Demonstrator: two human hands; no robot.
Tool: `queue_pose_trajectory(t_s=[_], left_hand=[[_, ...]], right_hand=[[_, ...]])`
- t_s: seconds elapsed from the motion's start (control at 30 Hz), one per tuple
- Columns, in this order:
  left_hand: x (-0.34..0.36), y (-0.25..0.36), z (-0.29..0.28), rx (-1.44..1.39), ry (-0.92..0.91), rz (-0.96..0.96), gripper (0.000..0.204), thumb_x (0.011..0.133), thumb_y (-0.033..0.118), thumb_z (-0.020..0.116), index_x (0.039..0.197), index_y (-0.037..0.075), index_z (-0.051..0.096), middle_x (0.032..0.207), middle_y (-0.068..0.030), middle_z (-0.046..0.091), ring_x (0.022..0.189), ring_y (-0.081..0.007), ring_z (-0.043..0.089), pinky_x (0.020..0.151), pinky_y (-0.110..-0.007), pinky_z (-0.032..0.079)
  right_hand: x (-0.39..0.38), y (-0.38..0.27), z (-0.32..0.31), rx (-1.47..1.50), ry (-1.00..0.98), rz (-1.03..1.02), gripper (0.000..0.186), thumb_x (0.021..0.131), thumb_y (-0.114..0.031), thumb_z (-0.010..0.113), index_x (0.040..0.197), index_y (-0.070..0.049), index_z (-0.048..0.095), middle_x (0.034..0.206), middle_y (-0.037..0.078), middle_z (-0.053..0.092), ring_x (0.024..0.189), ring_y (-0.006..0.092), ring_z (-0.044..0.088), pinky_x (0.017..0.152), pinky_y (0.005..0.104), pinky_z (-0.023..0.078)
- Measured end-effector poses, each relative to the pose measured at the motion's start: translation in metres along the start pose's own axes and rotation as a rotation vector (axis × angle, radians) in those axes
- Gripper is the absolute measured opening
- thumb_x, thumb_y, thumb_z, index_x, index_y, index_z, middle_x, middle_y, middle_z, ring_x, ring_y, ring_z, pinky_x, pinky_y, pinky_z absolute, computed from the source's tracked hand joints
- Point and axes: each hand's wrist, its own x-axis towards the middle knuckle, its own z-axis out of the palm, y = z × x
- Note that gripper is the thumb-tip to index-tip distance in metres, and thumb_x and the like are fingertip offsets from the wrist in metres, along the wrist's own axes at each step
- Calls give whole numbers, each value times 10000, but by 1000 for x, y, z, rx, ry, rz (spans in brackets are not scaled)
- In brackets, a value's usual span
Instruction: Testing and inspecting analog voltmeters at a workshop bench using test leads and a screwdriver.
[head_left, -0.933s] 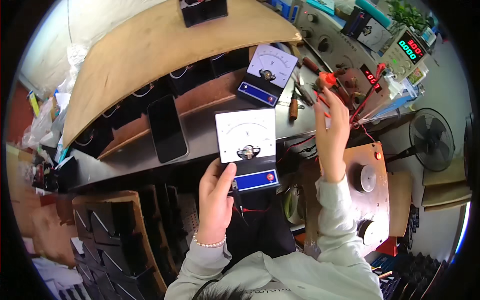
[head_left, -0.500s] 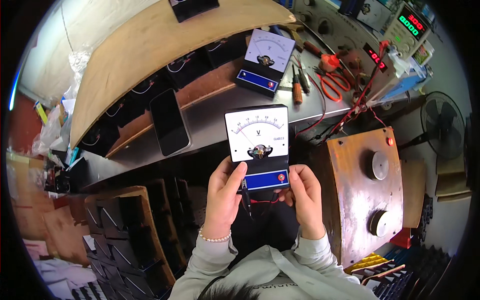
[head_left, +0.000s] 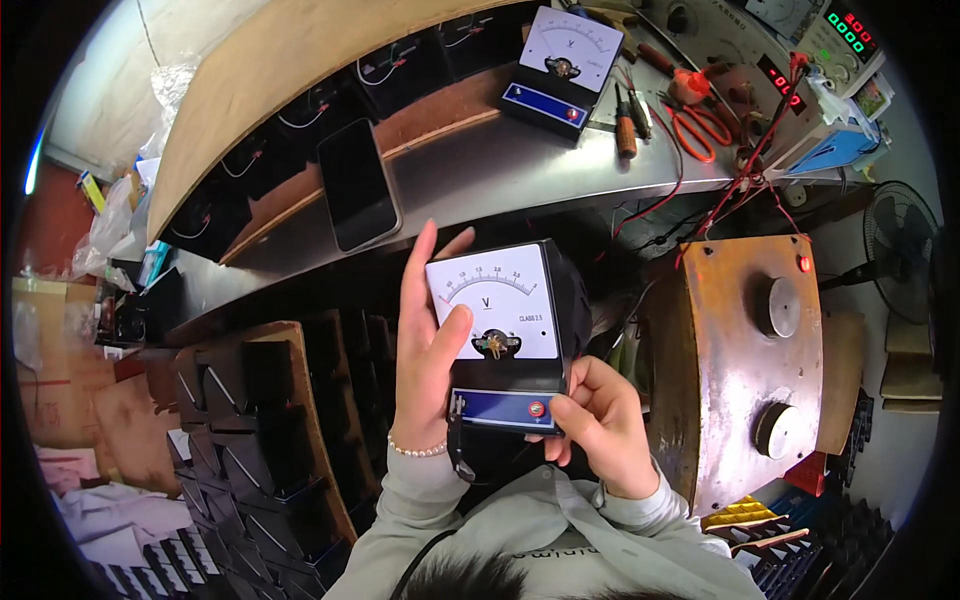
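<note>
Both hands hold a voltmeter (head_left: 530, 300) with a white dial, a black case and a blue terminal strip. My left hand (head_left: 420, 350) wraps its left side, thumb over the lower left of the dial and fingers stretched up along the edge. My right hand (head_left: 612, 430) is closed at the lower right corner, its thumb beside the red terminal (head_left: 537, 409); some of its fingertips are hidden under the case. A black clip lead (head_left: 460, 450) hangs at the strip's left terminal.
On the metal bench (head_left: 450, 190) lie a dark phone (head_left: 358, 188), a second meter (head_left: 560, 75), screwdrivers (head_left: 625, 130) and red-handled scissors (head_left: 700, 135). A metal box with two knobs (head_left: 740, 370) stands at right, stacked black cases (head_left: 250, 420) at left. Red wires (head_left: 735, 200) run off a power supply (head_left: 800, 100).
The voltmeter has come nearer and tilted, its black right side now showing. My left hand has slid up its side, the thumb moving onto the dial. The view has shifted slightly.
</note>
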Motion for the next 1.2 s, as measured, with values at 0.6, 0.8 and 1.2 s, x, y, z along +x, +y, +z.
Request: queue_pose_trajectory(t_s=[0.6,0.8,1.2], left_hand=[[-3,-7,-4,-122,98,-159,748,863,31,721,1502,64,334,1443,-176,463,1255,-229,533,1052,-357,444],[-6,-6,-4,-72,94,-124,763,845,5,721,1502,63,339,1447,-180,456,1246,-230,540,1046,-355,450],[-23,7,4,308,-189,40,1001,795,-98,681,1583,90,94,1522,-171,324,1398,-289,385,1089,-435,418]], right_hand=[[-1,4,2,46,-73,-40,261,986,-177,622,1002,3,434,823,129,673,594,108,631,488,205,483],[1,6,-3,38,-90,-37,219,1002,-156,584,1014,5,435,829,135,677,591,112,630,496,201,484],[35,54,-50,665,-37,26,417,1036,-369,435,1125,13,578,996,148,700,751,192,682,633,298,549]])
